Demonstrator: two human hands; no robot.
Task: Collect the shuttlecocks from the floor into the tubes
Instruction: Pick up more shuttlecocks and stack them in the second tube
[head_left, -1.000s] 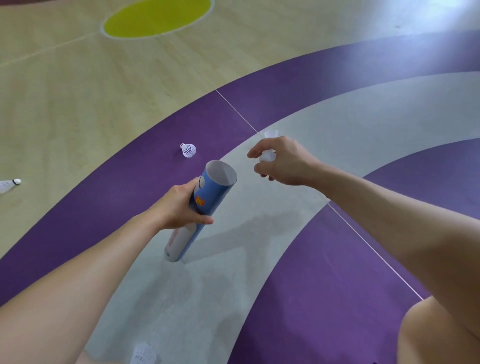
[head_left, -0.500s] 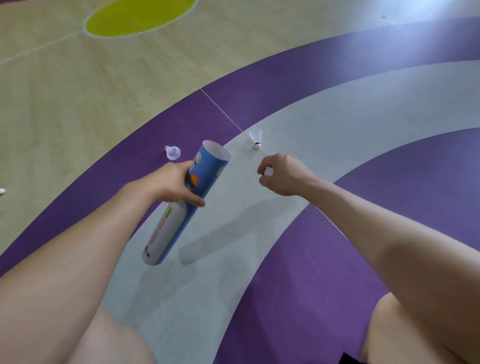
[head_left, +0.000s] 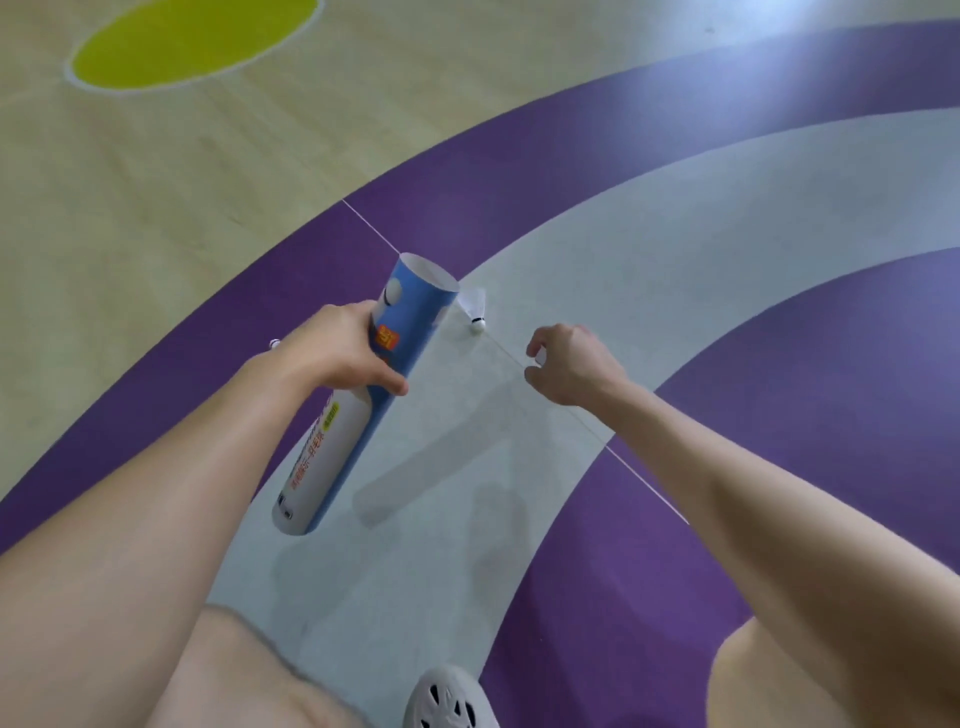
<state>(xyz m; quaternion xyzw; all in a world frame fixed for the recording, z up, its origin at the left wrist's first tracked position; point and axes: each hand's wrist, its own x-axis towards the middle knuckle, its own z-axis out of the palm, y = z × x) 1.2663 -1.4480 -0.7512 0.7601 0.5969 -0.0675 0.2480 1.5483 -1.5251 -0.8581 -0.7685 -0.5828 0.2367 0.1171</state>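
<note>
1. Left hand (head_left: 332, 358): the fingers and thumb are wrapped round the tube (head_left: 358, 415) at its blue upper part. The tube is held off the floor (head_left: 675, 208).
2. Tube axis: the long axis runs from the closed end, low and near the person, up and away to the open mouth (head_left: 431, 278). The mouth faces forward and to the right.
3. Right hand (head_left: 576, 369): the fingers are curled on a small white item, judged to be a held shuttlecock (head_left: 540, 356). Only a small part of it shows.
4. Key relation: the mouth lies to the left of the right hand and slightly farther from the person. To load the item, the right hand must probably move left and line it up with the tube axis.
5. A floor shuttlecock (head_left: 476, 307) lies just beside the mouth, cork end toward the person. The right hand is the free hand nearer to it.
</note>
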